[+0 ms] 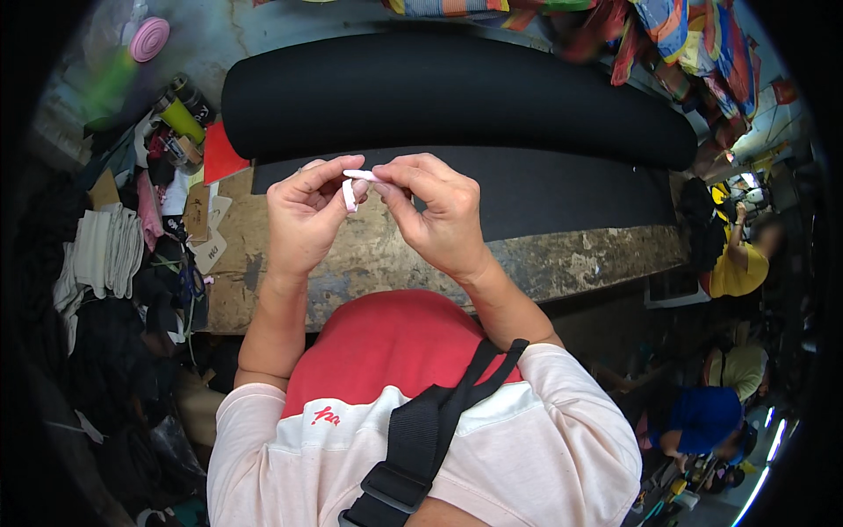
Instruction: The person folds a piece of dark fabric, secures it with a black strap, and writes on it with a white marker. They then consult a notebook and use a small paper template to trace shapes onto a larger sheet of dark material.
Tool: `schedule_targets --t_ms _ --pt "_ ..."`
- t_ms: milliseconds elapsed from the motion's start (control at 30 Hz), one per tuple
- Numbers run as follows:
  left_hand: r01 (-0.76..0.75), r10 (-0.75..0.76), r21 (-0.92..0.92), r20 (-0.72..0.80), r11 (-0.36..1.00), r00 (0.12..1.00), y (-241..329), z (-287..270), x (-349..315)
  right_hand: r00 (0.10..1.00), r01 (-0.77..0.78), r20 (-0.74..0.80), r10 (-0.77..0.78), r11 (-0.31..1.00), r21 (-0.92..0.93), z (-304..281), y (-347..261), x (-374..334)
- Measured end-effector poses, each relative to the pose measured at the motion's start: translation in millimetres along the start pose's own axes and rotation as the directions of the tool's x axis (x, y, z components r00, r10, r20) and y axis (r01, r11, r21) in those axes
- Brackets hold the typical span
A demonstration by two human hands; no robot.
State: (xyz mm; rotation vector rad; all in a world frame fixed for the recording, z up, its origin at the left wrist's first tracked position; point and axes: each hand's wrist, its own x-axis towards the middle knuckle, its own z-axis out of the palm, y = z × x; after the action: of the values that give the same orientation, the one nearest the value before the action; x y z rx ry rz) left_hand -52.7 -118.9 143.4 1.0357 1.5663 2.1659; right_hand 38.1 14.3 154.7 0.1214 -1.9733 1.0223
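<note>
A small pale pink strip (352, 186), thin and bent at one end, was pinched between the fingers of the left hand (303, 215) and the right hand (439, 211), above the worn wooden workbench (386, 255).

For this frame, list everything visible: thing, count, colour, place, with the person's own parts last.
pink strip: one, pale pink, bent, pinched between both hands
black roll: one, black, lying across the far side of the bench
black sheet: one, black, spread flat in front of the roll
workbench: one, worn brown wood, under the hands
red sheet: one, red, left of the roll
bottle: one, yellow-green with dark cap, far left
folded cloth: one stack, grey-white, left edge
colourful fabric: one heap, striped, top right
other people: at least three, yellow and blue tops, right
left hand: grip on the strip
right hand: grip on the strip
</note>
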Motion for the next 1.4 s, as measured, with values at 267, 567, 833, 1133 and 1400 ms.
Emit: schedule_targets --t_ms 267,567,833,1133,1400 --pt "0.120 -0.120 -0.174 0.010 0.977 0.993 2.7 0.8 1.7 0.951 -0.308 0.097 0.292 0.885 0.349 -0.6 -5.6 -0.1" --pt "0.166 -0.146 -0.223 0.104 0.961 0.984 -1.9 -7.0 0.7 0.709 -0.621 0.437 0.553 0.197 0.758 -5.3 -1.4 4.5" --pt "0.032 -0.031 -0.218 0.005 0.976 0.999 -9.4 0.8 0.9 0.693 -0.619 0.384 0.610 0.230 0.751 -0.3 0.4 3.1" --pt "-0.002 -0.022 -0.207 -0.113 0.978 0.993 -4.9 4.7 0.8 0.857 -0.499 0.210 0.471 0.658 0.564 6.0 -4.8 -4.3" --pt "-0.021 0.014 -0.210 -0.037 0.978 0.999 -5.5 1.9 2.0 0.895 -0.440 0.188 0.404 0.734 0.518 2.7 -1.0 -4.5"
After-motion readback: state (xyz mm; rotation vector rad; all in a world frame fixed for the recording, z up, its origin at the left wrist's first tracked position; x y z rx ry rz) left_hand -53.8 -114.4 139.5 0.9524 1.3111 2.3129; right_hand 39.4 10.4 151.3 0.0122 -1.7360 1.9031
